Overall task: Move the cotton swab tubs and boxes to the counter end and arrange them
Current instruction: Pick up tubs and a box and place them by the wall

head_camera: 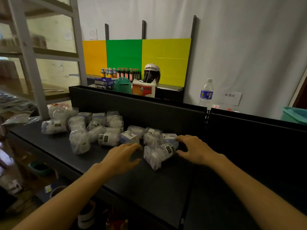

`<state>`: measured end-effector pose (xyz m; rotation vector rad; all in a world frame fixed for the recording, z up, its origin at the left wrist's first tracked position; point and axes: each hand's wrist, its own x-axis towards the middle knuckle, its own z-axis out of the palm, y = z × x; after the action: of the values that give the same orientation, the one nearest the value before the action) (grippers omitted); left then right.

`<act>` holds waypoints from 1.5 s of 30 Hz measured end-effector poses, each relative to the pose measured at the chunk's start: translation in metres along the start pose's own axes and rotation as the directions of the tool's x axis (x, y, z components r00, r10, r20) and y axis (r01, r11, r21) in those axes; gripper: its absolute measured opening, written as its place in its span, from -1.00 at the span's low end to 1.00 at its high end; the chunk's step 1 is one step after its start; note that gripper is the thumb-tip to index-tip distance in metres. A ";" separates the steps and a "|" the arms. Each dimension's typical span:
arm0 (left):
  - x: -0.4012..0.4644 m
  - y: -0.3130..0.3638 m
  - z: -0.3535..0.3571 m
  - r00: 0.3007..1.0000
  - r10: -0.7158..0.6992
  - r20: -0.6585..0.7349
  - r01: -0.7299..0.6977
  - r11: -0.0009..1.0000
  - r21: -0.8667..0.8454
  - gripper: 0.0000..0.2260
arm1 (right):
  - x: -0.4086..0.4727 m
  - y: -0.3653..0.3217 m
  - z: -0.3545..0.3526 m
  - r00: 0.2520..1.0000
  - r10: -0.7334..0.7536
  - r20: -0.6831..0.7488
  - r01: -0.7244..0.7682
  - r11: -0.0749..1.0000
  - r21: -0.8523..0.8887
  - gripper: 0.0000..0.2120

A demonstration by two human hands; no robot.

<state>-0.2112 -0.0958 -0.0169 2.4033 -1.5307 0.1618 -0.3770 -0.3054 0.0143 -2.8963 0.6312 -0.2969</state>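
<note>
Several clear cotton swab tubs and small blue-white boxes lie jumbled on the black counter (162, 193). One tub (157, 154) lies on its side nearest me, between my two hands. My left hand (123, 156) hovers just left of it, fingers loosely spread and holding nothing. My right hand (194, 149) reaches in from the right, its fingertips and thumb around that tub's dark-labelled end. A blue box (169, 137) sits just behind it. More tubs, such as one with a black label (108, 137), spread toward the counter's left end (54, 126).
A black back panel (149, 112) runs behind the counter. A grey metal rack (31, 63) stands at the left. A water bottle (206, 92) and teal basket (294, 114) sit beyond the panel on the right. Bottles and coloured boards are behind.
</note>
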 end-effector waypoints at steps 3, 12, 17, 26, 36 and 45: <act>0.028 -0.008 0.008 0.997 0.072 0.011 -0.072 0.996 -0.046 -0.57 | 0.020 0.002 0.006 0.999 -0.021 0.039 0.019 0.999 0.043 -0.43; 0.070 -0.032 0.028 0.967 0.243 0.084 -0.224 0.956 -0.188 -0.51 | 0.046 -0.003 0.025 0.978 -0.075 0.194 0.069 0.997 0.036 -0.41; 0.084 -0.044 0.032 0.939 0.326 0.113 -0.294 0.927 -0.233 -0.58 | 0.043 -0.005 0.027 0.978 0.029 0.205 -0.017 0.998 -0.060 -0.39; 0.086 -0.054 0.029 0.870 0.476 0.128 -0.407 0.840 -0.358 -0.72 | 0.014 -0.026 0.032 0.945 0.282 0.164 -0.279 0.959 -0.041 -0.41; 0.066 -0.073 0.029 0.811 0.582 0.054 -0.511 0.752 -0.416 -0.69 | -0.023 -0.085 0.040 0.889 0.449 0.093 -0.428 0.884 -0.186 -0.31; 0.052 -0.064 0.011 0.829 0.556 -0.064 -0.482 0.652 -0.585 -0.70 | -0.098 -0.121 0.025 0.797 0.563 -0.220 -0.548 0.826 0.129 -0.39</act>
<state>-0.1323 -0.1189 -0.0265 1.4706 -1.9452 -0.3121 -0.4113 -0.1525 -0.0013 -2.4754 1.4460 -0.5822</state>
